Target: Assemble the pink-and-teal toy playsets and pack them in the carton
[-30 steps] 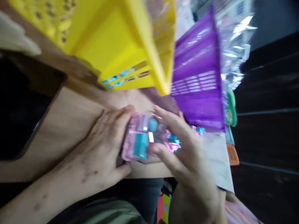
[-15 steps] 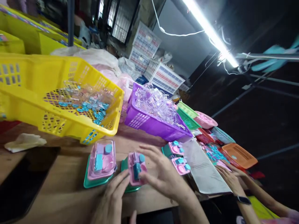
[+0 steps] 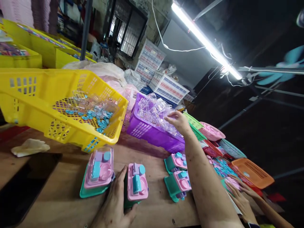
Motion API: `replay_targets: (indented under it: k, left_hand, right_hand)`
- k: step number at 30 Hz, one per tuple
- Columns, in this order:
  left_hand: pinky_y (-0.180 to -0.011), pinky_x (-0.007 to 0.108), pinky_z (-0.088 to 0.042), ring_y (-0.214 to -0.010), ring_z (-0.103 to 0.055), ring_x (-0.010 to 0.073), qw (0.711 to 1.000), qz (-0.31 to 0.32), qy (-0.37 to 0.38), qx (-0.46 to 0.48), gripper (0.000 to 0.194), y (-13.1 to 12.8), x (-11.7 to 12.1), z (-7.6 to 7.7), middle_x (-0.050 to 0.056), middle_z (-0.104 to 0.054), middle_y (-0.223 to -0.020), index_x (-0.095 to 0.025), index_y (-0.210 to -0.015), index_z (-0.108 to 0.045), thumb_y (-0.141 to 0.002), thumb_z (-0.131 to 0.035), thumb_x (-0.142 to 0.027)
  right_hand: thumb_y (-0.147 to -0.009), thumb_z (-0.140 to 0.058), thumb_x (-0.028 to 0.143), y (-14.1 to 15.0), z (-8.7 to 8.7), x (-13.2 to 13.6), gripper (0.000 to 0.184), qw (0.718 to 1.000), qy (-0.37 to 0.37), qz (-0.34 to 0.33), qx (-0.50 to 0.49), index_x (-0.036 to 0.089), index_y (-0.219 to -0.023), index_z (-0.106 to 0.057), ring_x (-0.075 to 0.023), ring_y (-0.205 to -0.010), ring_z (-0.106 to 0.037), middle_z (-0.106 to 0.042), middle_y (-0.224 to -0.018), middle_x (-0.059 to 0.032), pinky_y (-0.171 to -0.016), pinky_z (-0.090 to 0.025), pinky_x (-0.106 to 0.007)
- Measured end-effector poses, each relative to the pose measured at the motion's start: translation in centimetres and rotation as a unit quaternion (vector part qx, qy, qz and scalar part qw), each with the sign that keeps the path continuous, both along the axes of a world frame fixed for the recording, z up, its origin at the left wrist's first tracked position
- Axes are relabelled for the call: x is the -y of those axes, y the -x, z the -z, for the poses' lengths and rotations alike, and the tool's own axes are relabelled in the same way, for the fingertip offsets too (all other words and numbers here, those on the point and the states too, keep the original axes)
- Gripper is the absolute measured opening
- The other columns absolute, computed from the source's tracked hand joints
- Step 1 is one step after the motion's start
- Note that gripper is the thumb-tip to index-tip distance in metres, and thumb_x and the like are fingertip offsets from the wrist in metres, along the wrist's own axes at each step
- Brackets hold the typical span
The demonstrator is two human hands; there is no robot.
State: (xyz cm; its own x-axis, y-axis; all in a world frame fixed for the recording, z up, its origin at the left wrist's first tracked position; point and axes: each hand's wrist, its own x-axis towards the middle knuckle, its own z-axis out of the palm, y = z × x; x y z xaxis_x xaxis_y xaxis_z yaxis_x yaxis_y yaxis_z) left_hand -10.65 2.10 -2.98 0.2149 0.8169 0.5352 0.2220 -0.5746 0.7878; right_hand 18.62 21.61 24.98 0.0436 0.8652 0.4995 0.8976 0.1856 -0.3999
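My left hand (image 3: 116, 196) curves around the near left corner of a small toy set (image 3: 137, 183). The set has a pink top with blue and lilac pieces on a green base. To its left stands a similar toy set under a clear cover (image 3: 99, 169). My right hand (image 3: 179, 122) reaches over the purple basket (image 3: 152, 134), fingers pinched on a clear plastic cover (image 3: 167, 114) among the heap. Its fingertips partly merge with the shiny plastic. Two more uncovered sets, one farther back (image 3: 177, 161) and one nearer (image 3: 178, 183), stand beside my right forearm.
A yellow basket (image 3: 102, 139) with blue pieces and clear plastic stands at the left. In front of it lie a dark flat panel (image 3: 30, 186) and a crumpled cloth (image 3: 30, 147). At right, a co-worker's hands (image 3: 239, 193) work near blue pieces and an orange basket (image 3: 253, 172).
My right hand has left the toy set and moved up to the clear covers in the purple basket. My left hand stays at the set. The view has shifted slightly.
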Motion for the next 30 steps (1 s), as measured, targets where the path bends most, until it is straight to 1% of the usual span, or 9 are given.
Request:
replay_targets:
  k: [3,6,13,15,18,21,25,28,30]
  left_hand:
    - [-0.132,0.072,-0.049,-0.165,-0.05,0.0471,1.0,-0.001,0.006,-0.004,0.127,-0.1,0.0,0.2,0.02,-0.046,-0.179,-0.036,-0.185,-0.005,-0.084,-0.076,-0.009]
    - [-0.132,0.07,-0.05,-0.166,-0.048,0.0455,1.0,-0.001,0.018,-0.005,0.12,-0.1,-0.1,0.6,0.02,-0.044,-0.18,-0.035,-0.185,-0.007,-0.088,-0.075,-0.013]
    - [-0.136,0.063,-0.047,-0.167,-0.047,0.0423,0.999,0.006,0.051,-0.013,0.125,0.4,0.2,-1.3,0.022,-0.044,-0.176,-0.031,-0.179,-0.01,-0.083,-0.09,-0.017]
    - [-0.134,0.063,-0.049,-0.164,-0.05,0.0435,0.999,0.01,0.051,-0.017,0.127,0.6,0.1,-1.9,0.023,-0.046,-0.172,-0.029,-0.177,-0.013,-0.08,-0.096,-0.022]
    - [-0.134,0.064,-0.047,-0.163,-0.049,0.0431,0.998,0.01,0.047,-0.04,0.13,0.9,0.0,-2.4,0.023,-0.046,-0.17,-0.028,-0.175,-0.013,-0.079,-0.099,-0.025]
    - [-0.135,0.062,-0.046,-0.163,-0.049,0.0416,0.998,0.02,0.038,-0.052,0.129,1.0,-0.1,-2.6,0.022,-0.047,-0.169,-0.027,-0.175,-0.015,-0.077,-0.099,-0.023]
    - [-0.134,0.062,-0.045,-0.16,-0.051,0.0408,0.997,0.035,0.039,-0.052,0.127,1.1,-0.1,-2.7,0.02,-0.05,-0.166,-0.027,-0.173,-0.019,-0.076,-0.1,-0.025]
    - [-0.135,0.063,-0.044,-0.161,-0.05,0.0412,0.997,0.033,0.041,-0.056,0.129,1.1,0.1,-2.6,0.02,-0.048,-0.168,-0.028,-0.174,-0.017,-0.077,-0.101,-0.028]
    - [-0.136,0.063,-0.043,-0.162,-0.048,0.0415,0.997,0.03,0.036,-0.058,0.131,1.1,0.2,-2.6,0.022,-0.046,-0.17,-0.028,-0.174,-0.014,-0.078,-0.102,-0.03]
  right_hand:
    - [-0.077,-0.088,0.069,-0.3,-0.8,2.3,0.063,0.982,-0.065,-0.026,-0.174,0.029,-0.116,-0.06,-0.0219,-0.095,-0.073,-0.067,-0.1,0.0012,-0.09,-0.071,-0.047]
    - [-0.074,-0.097,0.056,1.2,-0.1,7.1,0.075,0.93,-0.056,-0.074,-0.356,0.036,-0.138,-0.061,-0.0177,-0.089,-0.07,-0.06,-0.098,0.005,-0.085,-0.074,-0.04]
    - [-0.084,-0.094,0.063,8.0,9.4,18.9,0.071,0.849,0.176,-0.127,-0.482,0.042,-0.145,-0.065,-0.0164,-0.087,-0.064,-0.061,-0.124,-0.0025,-0.057,-0.069,-0.026]
    - [-0.085,-0.094,0.064,8.6,11.4,20.1,0.07,0.858,0.203,-0.095,-0.462,0.042,-0.143,-0.062,-0.0194,-0.096,-0.068,-0.061,-0.14,-0.0045,-0.062,-0.072,-0.031]
    - [-0.081,-0.098,0.064,7.8,12.6,20.6,0.066,0.908,0.191,-0.039,-0.371,0.033,-0.129,-0.065,-0.0269,-0.115,-0.072,-0.063,-0.148,-0.0091,-0.077,-0.074,-0.039]
    - [-0.08,-0.099,0.067,6.7,12.6,21.2,0.066,0.942,0.179,-0.028,-0.284,0.027,-0.119,-0.064,-0.0275,-0.109,-0.075,-0.072,-0.119,-0.007,-0.087,-0.07,-0.041]
    - [-0.104,-0.073,0.072,7.0,12.8,22.5,0.065,0.954,0.219,-0.033,-0.203,0.029,-0.15,-0.055,-0.0221,-0.08,-0.069,-0.067,-0.09,0.0031,-0.082,-0.066,-0.043]
    - [-0.109,-0.064,0.073,7.7,13.5,22.9,0.066,0.956,0.222,-0.072,-0.177,0.028,-0.156,-0.053,-0.0284,-0.115,-0.074,-0.073,-0.124,-0.0077,-0.107,-0.063,-0.052]
    - [-0.106,-0.068,0.075,8.2,14.2,22.8,0.066,0.958,0.199,-0.101,-0.182,0.025,-0.148,-0.057,-0.036,-0.161,-0.047,-0.053,-0.167,-0.0167,-0.131,-0.045,-0.059]
